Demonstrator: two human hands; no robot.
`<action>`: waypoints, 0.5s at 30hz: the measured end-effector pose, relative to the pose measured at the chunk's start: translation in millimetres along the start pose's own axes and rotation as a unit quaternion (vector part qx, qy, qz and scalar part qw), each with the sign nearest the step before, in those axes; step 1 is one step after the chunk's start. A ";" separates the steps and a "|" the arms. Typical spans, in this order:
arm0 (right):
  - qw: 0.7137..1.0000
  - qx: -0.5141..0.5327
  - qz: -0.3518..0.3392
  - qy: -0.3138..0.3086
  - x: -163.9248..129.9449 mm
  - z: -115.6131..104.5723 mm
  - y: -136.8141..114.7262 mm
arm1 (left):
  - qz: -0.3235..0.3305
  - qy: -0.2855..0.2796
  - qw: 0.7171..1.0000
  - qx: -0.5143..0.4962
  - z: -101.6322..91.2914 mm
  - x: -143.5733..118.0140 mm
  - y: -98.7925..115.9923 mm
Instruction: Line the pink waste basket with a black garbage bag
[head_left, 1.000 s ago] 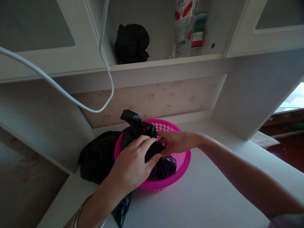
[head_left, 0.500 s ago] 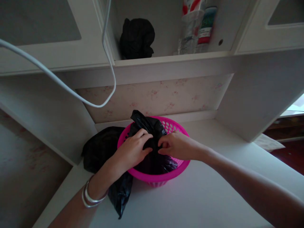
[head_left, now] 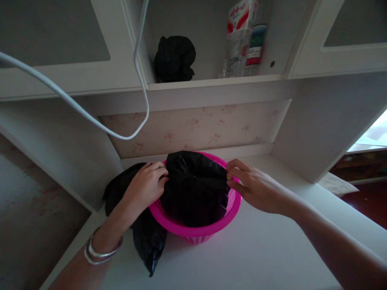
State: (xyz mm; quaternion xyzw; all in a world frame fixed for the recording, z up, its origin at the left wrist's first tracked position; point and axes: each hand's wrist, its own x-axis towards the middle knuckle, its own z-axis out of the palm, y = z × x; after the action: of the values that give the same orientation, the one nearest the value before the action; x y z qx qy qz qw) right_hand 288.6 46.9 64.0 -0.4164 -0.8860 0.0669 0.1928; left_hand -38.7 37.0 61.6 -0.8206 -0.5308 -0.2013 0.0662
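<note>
Fingertips of the left hand and right hand are closed in pinches on opposite edges of a black plastic bag, apparently stretching its mouth open. The bag sits in a pink basket on the white desk, its long axis running left to right between the hands, mouth upward.

Dim white desk beneath cupboards, floral wallpaper, dangling white cable.
</note>
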 end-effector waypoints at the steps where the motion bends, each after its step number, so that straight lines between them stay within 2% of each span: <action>1: 1.000 0.004 0.005 0.014 -2.8 0.4 2.1 | -0.004 0.003 1.000 0.000 -2.7 -1.7 -0.5; 3: 0.999 0.021 0.002 0.046 -4.8 3.7 -1.0 | -0.004 0.013 1.000 -0.021 -6.8 -4.4 6.6; 6: 0.996 0.024 -0.031 0.083 0.8 11.7 -18.2 | -0.006 0.010 0.995 -0.100 -7.6 -4.5 28.5; 8: 0.997 0.008 -0.047 0.065 8.4 17.2 -30.4 | -0.032 -0.008 0.990 -0.137 -4.5 -2.1 41.2; 11: 0.999 0.004 -0.037 0.008 20.3 23.6 -41.5 | -0.084 -0.028 0.987 -0.136 2.8 1.6 49.0; 13: 0.999 0.016 -0.038 -0.017 25.0 25.0 -43.6 | -0.069 -0.036 0.988 -0.130 6.6 2.5 47.7; 15: 0.998 0.026 -0.043 -0.025 25.2 22.9 -41.9 | -0.022 -0.029 0.992 -0.123 7.2 1.9 42.2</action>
State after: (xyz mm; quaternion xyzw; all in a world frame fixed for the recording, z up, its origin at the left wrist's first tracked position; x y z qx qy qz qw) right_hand 235.1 40.1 61.9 -0.3706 -0.9057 0.0914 0.1844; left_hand 1.7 22.9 60.2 -0.8160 -0.5216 -0.2429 -0.0553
